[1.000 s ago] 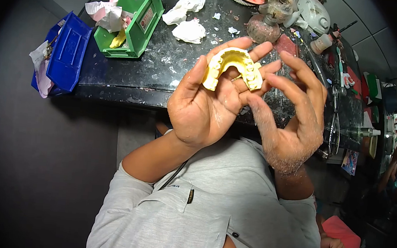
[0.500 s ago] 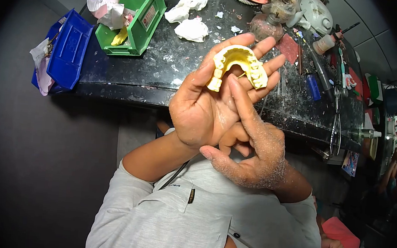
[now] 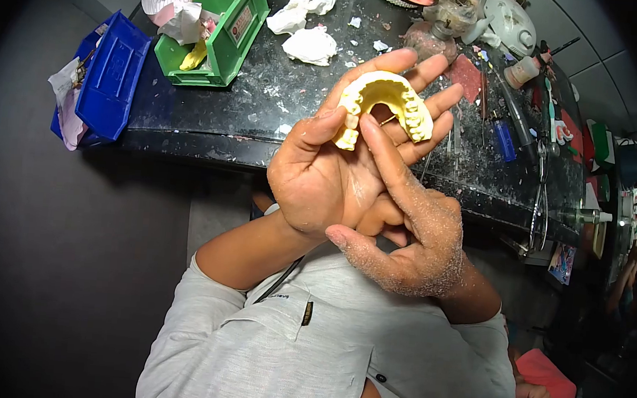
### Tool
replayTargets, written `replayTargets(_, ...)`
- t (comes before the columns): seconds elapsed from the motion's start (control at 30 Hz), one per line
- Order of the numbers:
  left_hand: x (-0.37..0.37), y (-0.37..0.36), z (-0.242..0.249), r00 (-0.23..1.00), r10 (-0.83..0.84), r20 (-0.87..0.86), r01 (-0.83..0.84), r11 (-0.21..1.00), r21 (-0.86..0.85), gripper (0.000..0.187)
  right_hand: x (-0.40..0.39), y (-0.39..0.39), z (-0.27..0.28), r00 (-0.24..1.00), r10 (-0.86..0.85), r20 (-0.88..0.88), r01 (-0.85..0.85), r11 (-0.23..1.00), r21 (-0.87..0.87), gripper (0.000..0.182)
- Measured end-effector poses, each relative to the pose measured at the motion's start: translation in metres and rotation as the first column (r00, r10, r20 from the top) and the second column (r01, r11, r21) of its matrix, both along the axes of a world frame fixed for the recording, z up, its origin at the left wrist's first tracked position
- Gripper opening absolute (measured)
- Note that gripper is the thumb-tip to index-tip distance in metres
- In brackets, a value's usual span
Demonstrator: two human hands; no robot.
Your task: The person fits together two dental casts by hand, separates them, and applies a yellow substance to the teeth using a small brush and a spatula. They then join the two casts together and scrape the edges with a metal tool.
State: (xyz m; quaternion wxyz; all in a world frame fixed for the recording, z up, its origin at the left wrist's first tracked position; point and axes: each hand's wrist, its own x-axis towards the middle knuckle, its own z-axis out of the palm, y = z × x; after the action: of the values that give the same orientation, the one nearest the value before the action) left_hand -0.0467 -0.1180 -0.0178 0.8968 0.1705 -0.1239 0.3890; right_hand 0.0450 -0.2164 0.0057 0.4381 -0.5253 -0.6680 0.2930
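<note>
The person's left hand (image 3: 316,180) is lying palm up over the front edge of the black table (image 3: 204,130), and it is holding a yellow teeth model (image 3: 387,83). Its thumb is pressing near one end of the arch, while the other fingers are spreading out behind and beneath it, part-open, supporting it. The model is sitting above the table, tilting so that its row of teeth is showing, with its open end facing the person.

The right hand (image 3: 424,241) is gripping nothing that shows. Its forefinger is stretching straight up toward the inner side of the arch; whether the tip is touching the model or stopping just beside it, one cannot tell. Its thumb is standing out well apart, and the remaining fingers are curling in against the left palm. Pale grains are coating its back and wrist.

Beyond the hands, crumpled white tissues (image 3: 308,45) are lying beside a green bin (image 3: 233,54), which is holding paper (image 3: 175,19) and a yellow scrap (image 3: 193,56). A blue bin (image 3: 110,85) is standing just left of it. To the right, a blue lighter (image 3: 503,140) is resting near a pink sheet (image 3: 463,76).
</note>
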Motion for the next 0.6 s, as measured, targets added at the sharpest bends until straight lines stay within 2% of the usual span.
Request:
replayTargets(0.27,0.0000,0.0002,0.0002,1.000,-0.004,0.005,0.004,1.000,-0.003,0.066,-0.0005,0.0008,-0.0005,1.000,-0.022,0.010,0.021,0.998,0.053,0.085)
replayTargets(0.6,0.0002,0.0003,-0.0005,1.000,-0.008,0.009,0.008,1.000,-0.005,0.066,0.0002,0.0014,-0.0004,1.000,-0.012,0.004,0.012,1.000,0.022,0.085)
